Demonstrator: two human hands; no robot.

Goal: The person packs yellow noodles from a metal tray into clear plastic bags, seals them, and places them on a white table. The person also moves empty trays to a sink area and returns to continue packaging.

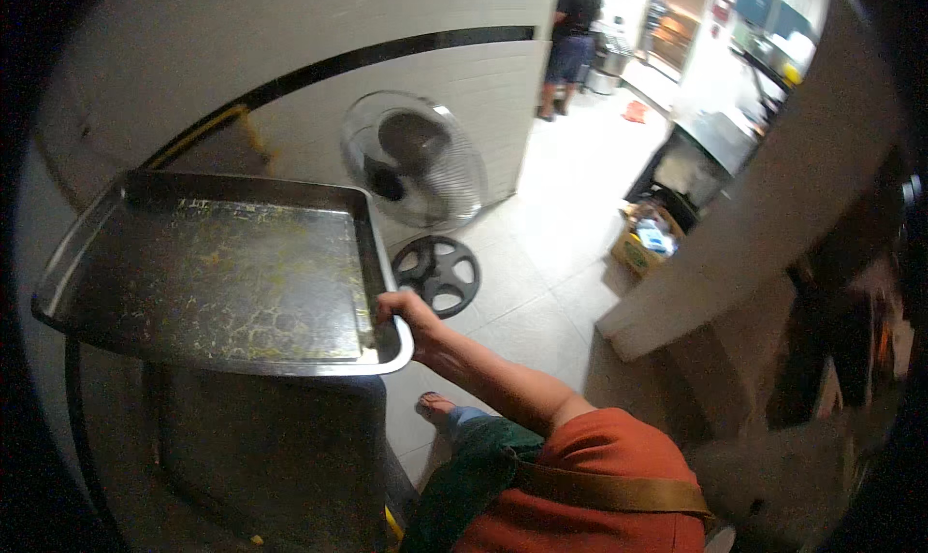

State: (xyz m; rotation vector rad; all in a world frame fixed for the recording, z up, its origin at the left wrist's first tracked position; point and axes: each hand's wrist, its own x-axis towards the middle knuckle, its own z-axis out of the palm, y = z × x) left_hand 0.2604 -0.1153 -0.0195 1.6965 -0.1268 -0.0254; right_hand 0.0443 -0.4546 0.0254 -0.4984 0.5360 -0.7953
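Observation:
My right hand (409, 319) grips the near right corner of a large, shallow metal tray (242, 282), its fingers closed over the rim. Yellowish streaks and pale crackled residue mark the tray's floor, and I make out nothing else in it. Under the tray stands a dark, box-like piece (280, 447) with a rounded corner. Whether the tray rests on it, I cannot tell. My left hand is out of view.
A standing fan (416, 157) with a round black base (440, 275) is just beyond the tray, by the white wall (435, 2). To the right are a cardboard box (646, 247) of items and a pale pillar (744, 215). A person (574, 41) stands farther back.

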